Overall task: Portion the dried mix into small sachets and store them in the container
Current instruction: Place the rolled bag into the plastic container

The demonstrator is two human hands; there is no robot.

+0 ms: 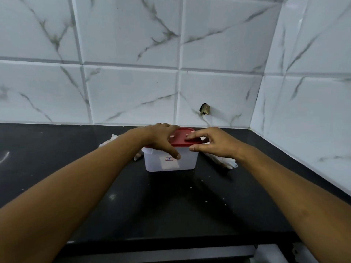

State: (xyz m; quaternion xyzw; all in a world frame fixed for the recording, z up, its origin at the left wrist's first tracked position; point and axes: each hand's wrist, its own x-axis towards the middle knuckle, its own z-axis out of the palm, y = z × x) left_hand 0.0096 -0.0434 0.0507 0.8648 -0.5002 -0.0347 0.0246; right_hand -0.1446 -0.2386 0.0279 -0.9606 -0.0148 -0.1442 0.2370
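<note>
On the black counter point(57, 149), near the far wall, stands the white container point(186, 160) with its red lid point(180, 138). The left hand point(161, 137) clasps lid and front wall with curled fingers; the right hand point(214, 143) presses with straight, spread fingers. Uneven pressing may leave one corner unsealed, or push the light container away.
</note>
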